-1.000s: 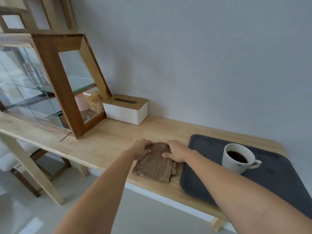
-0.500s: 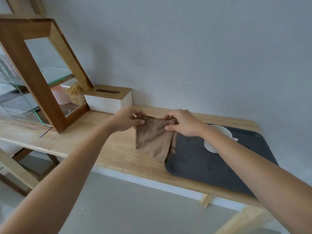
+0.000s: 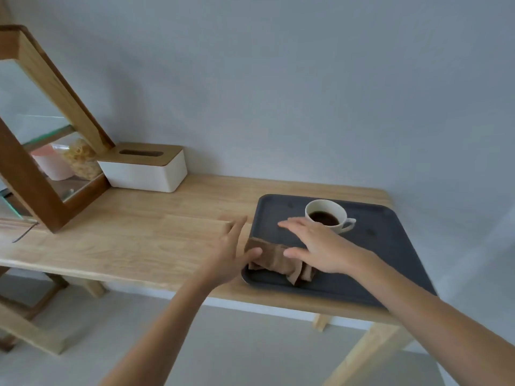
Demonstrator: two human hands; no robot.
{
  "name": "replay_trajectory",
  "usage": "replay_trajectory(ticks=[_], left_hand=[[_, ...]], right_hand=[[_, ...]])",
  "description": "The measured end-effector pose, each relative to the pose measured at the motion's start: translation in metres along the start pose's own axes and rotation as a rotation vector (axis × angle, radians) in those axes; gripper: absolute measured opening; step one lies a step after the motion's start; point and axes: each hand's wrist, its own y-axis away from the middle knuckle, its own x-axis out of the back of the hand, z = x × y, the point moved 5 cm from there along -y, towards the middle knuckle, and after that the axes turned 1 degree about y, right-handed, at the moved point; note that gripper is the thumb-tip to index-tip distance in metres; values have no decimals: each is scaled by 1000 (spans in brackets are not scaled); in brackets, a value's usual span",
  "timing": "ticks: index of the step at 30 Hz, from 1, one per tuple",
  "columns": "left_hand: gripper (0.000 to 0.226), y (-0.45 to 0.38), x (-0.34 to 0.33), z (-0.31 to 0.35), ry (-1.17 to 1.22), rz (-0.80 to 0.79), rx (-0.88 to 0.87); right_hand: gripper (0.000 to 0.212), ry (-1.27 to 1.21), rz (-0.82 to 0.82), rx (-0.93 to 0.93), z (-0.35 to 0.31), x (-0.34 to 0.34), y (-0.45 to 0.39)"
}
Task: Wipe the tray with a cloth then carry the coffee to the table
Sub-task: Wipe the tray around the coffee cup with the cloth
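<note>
Two bare hands over the near-left corner of dark tray [image 3: 390, 246], fingers spread, nothing gripped. Left hand [image 3: 231, 254]: splayed wide, thumb tip touching or just beside the left edge of brown cloth [image 3: 278, 261]; actual contact not determinable. Right hand [image 3: 315, 246]: flat, palm down, fingers extended leftward, thumb resting at the cloth's upper right part, heel of palm above its right end. Cloth position: crumpled, between the two hands, lying on the tray floor at the near-left corner, left end riding up over the tray rim. Coffee cup [image 3: 327, 217]: white, upright, filled with dark liquid, just beyond the right hand toward the wall, handle turned away from it to the right. Tray seated on wooden counter [image 3: 153, 232]. Beyond and left of the left hand, well apart: white tissue box [image 3: 145, 169] with wooden lid, against the wall; further left, wooden glass-fronted case [image 3: 36, 151].
</note>
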Motion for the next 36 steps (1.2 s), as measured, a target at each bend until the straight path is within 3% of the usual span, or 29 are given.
replay_trajectory(ticks=[2, 5, 8, 14, 23, 29, 36], left_hand=[[106, 20, -22, -12, 15, -7, 76], [119, 37, -48, -19, -58, 40, 133], [112, 36, -55, -17, -84, 99, 150], [108, 29, -55, -12, -6, 70, 174], [101, 31, -54, -12, -26, 41, 169], [95, 32, -55, -11, -56, 29, 159], [86, 28, -57, -14, -251, -75, 163]], right_hand=[[57, -11, -16, 93, -7, -24, -2], [53, 28, -62, 131, -5, -55, -13], [52, 95, 44, 141, 0, -64, -27], [52, 164, 172, 158, 1, -68, -59], [51, 142, 296, -102, 27, -54, -138], [70, 115, 386, -217, 36, -39, -159], [49, 193, 359, -224, 27, -39, -163]])
